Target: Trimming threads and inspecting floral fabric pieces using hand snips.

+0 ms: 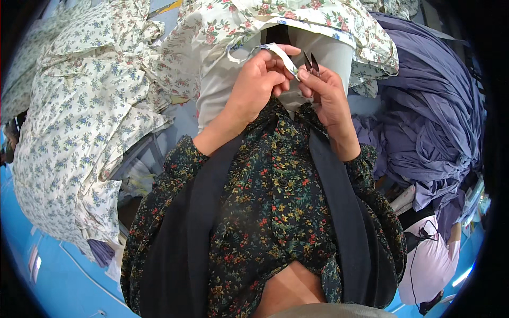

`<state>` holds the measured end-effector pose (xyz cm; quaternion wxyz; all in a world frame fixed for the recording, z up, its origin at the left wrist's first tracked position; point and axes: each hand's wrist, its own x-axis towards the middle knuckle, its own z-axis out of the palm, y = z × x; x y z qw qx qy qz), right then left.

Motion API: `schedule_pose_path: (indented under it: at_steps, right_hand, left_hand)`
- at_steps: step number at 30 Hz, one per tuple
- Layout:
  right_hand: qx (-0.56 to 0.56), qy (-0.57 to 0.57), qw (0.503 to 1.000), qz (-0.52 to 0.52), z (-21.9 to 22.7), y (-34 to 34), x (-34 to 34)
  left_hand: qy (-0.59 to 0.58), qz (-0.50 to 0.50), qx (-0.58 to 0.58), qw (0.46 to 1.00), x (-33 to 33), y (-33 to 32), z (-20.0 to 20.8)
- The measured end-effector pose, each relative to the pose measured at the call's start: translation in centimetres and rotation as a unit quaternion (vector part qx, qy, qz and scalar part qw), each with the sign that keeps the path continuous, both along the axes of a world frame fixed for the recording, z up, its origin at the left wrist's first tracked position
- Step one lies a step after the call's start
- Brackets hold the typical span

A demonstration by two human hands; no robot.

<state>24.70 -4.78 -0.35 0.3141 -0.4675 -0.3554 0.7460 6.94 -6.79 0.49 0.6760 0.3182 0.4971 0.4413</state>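
Head view: a narrow floral fabric strip (pixel 283 57) is pinched between thumb and fingers of the left hand (pixel 257 85), held up just in front of the chest. Right beside it, small thread snips (pixel 312 63) are gripped in the right hand (pixel 326 93), fingers curled round them, blades showing above the knuckles and almost touching the strip. The strip is seen running back into a pale floral garment (pixel 297 16) draped over a whitish form. A heap of cream flowered cloth (pixel 79 116) is piled to the left, and purple fabric (pixel 429 106) is bunched to the right.
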Motion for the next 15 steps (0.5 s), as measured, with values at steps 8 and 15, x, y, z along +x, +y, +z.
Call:
schedule_pose_path:
  at_steps: [8, 15]
  right_hand:
    - [0.046, -0.041, 0.998, -0.028, 1.1, -0.1, -0.4]
    - [0.052, -0.029, 0.998, 0.035, 0.0, 0.8, -0.1]
  left_hand:
    - [-0.019, 0.0, 0.011, 1.0, -0.5, -0.3, -1.1]
    - [0.096, -0.035, 0.027, 0.994, -0.4, -0.5, -0.4]
